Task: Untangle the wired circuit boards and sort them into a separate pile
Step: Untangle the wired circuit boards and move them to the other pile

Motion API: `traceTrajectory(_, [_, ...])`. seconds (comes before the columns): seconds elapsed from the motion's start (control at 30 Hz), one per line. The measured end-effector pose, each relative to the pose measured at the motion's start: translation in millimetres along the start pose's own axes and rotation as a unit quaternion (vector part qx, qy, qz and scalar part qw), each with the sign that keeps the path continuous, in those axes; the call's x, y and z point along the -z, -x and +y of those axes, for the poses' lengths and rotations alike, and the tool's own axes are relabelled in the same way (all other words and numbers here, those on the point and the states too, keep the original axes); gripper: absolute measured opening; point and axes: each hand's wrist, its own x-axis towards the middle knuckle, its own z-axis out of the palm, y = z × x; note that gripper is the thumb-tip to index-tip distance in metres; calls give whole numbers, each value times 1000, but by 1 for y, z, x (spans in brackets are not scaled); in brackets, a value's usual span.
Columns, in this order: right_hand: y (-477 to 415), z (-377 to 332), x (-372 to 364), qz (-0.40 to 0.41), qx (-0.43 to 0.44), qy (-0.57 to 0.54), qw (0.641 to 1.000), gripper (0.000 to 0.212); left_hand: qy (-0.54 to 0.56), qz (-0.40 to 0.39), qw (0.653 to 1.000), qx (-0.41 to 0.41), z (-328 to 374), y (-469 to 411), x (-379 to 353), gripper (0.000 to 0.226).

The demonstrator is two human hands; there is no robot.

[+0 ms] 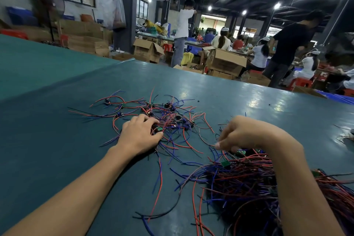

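Worktop (57,120): teal sheet, carrying two groups of wired boards.

Loose tangle (172,115): lying at the centre, spreading wider left to right than front to back; red, blue and black wires fanning out in every direction; small dark boards sitting among them, too small to make out in detail.

Dense pile (245,193): lying near right, well apart from the tangle's core; its wires mostly running left to right, loose ends pointing left; its lower and right parts being cut off by the frame edge, its middle being covered by the right forearm.

Left hand (139,136): resting on the tangle's near-left edge; fingers curling round a green board (159,129), fingertips partly buried in wires.

Right hand (247,134): hovering over the pile's far end; fingers bunching together against the thumb; blurred, so whether a wire is being pinched cannot be told.
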Motion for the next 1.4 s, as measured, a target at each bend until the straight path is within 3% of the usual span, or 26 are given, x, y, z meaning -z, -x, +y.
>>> traceTrajectory(0.1, [-9,-22,-12,103,68,-8,992,13,44,10,998,-48,5,12,6,27])
traceTrajectory(0.2, [-30,-46,-30,197,104,-85,971,27,79,-25,991,-103,0,34,17,30])
traceTrajectory(0.3, [-52,-60,-46,144,106,-61,982,38,106,-49,984,-136,-15,53,32,36])
traceTrajectory(0.4, [-58,-60,-62,69,109,-9,992,35,94,-20,988,-117,-29,55,43,30])
traceTrajectory(0.6, [-50,-55,-98,196,206,4,959,37,-45,56,997,-34,-35,47,46,30])
traceTrajectory(0.73, [-55,-67,-97,133,184,67,972,26,-98,82,992,-9,-34,47,37,28])
traceTrajectory(0.9, [-49,-80,-97,176,192,-24,965,29,-79,94,992,10,-35,46,31,26])
traceTrajectory(1.03, [-48,-81,-101,140,170,35,975,35,-31,91,995,29,-33,45,32,24])
traceTrajectory(1.3, [-16,-67,-71,168,149,-222,949,15,-19,80,996,32,-32,45,33,25])
traceTrajectory(1.4, [-3,-55,-60,156,139,-404,891,11,-25,74,996,32,-32,45,33,25])
